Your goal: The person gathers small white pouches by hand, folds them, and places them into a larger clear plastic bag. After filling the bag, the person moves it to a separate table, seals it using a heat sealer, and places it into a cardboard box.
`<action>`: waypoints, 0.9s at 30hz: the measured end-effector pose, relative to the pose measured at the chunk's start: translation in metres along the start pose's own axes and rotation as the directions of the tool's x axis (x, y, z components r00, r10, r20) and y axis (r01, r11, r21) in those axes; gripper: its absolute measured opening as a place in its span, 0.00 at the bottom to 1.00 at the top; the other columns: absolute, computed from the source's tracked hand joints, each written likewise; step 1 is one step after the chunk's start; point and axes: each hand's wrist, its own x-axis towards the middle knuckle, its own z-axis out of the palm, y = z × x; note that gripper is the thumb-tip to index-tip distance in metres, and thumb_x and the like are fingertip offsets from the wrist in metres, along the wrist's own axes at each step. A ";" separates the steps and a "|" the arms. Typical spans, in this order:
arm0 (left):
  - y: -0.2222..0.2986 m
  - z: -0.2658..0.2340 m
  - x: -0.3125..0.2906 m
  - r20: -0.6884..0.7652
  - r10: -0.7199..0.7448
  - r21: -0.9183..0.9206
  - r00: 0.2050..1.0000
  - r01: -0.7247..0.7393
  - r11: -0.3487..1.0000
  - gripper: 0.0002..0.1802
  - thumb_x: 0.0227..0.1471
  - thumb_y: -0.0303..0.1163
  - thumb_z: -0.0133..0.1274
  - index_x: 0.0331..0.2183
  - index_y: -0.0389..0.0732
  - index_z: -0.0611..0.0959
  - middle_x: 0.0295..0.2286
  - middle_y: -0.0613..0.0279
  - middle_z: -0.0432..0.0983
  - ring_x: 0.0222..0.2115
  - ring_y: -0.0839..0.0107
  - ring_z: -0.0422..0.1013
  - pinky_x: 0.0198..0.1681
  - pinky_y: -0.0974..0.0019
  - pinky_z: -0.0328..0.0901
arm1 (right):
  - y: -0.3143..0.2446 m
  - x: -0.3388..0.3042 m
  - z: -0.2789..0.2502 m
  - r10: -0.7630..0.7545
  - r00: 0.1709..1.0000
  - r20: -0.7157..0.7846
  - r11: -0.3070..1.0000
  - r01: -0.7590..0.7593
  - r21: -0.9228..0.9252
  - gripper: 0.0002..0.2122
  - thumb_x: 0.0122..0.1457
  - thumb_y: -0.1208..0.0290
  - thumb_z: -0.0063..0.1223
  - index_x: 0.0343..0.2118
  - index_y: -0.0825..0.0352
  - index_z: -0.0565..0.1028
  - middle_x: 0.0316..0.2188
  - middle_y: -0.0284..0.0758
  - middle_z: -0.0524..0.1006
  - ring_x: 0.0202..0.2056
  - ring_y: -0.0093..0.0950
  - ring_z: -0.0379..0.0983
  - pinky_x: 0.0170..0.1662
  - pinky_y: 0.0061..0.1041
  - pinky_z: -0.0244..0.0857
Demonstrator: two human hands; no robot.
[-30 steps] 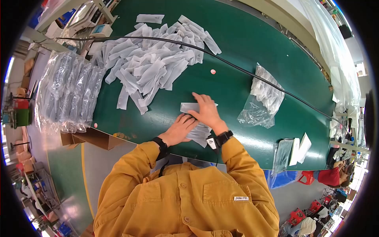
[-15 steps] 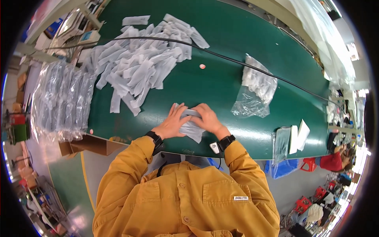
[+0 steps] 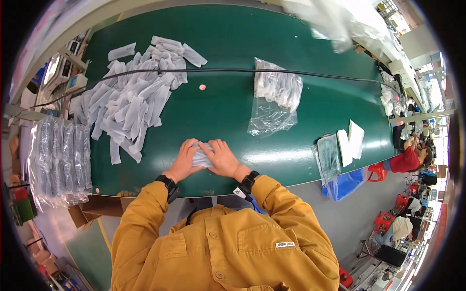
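Observation:
A small pale-grey plastic packet (image 3: 203, 158) lies on the green table close to its front edge, directly before me. My left hand (image 3: 182, 162) is closed on the packet's left side, fingers curled over its far edge. My right hand (image 3: 223, 159) grips the right side, its thumb reaching across the top. Part of the packet is hidden under the fingers. To the left spreads a heap of similar flat, pale-grey packets (image 3: 138, 99). What they contain cannot be made out.
Clear bags (image 3: 60, 160) packed with grey strips stand at the left edge. A clear bag of white pieces (image 3: 277, 89) lies right of centre. A black cable (image 3: 218, 70) crosses above the table. White pads (image 3: 356, 138) and a mesh-like sheet (image 3: 329, 156) lie at right. A person in red (image 3: 405, 160) is beyond.
The view has shifted, so the table's things appear farther left. Both hands have closed in around the packet, and its loose lower flap no longer hangs out toward me.

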 end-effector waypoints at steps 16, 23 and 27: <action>0.120 0.186 0.223 -0.094 -0.098 -0.455 0.991 0.044 0.889 0.28 0.51 0.23 0.49 0.56 0.38 0.67 0.50 0.51 0.68 0.54 0.55 0.65 0.56 0.60 0.59 | 0.042 -0.261 -0.128 0.690 0.684 -0.237 0.723 -0.665 0.186 0.43 0.42 0.65 0.69 0.62 0.68 0.59 0.46 0.48 0.67 0.47 0.46 0.65 0.49 0.38 0.63; 0.146 0.141 0.184 0.360 0.051 -0.557 0.931 0.171 0.813 0.27 0.52 0.22 0.49 0.55 0.37 0.69 0.49 0.52 0.68 0.50 0.59 0.67 0.52 0.61 0.63 | 0.042 -0.265 -0.123 0.715 0.652 -0.253 0.699 -0.654 0.289 0.43 0.40 0.70 0.68 0.62 0.68 0.59 0.44 0.46 0.68 0.45 0.45 0.66 0.49 0.37 0.63; 0.163 0.077 0.166 -0.116 0.236 -0.008 0.965 -0.238 0.971 0.20 0.49 0.22 0.53 0.47 0.39 0.76 0.37 0.55 0.73 0.39 0.60 0.70 0.43 0.61 0.66 | 0.049 -0.238 -0.128 0.664 0.718 -0.208 0.741 -0.595 0.311 0.42 0.42 0.68 0.68 0.62 0.66 0.59 0.44 0.46 0.68 0.46 0.45 0.66 0.49 0.37 0.63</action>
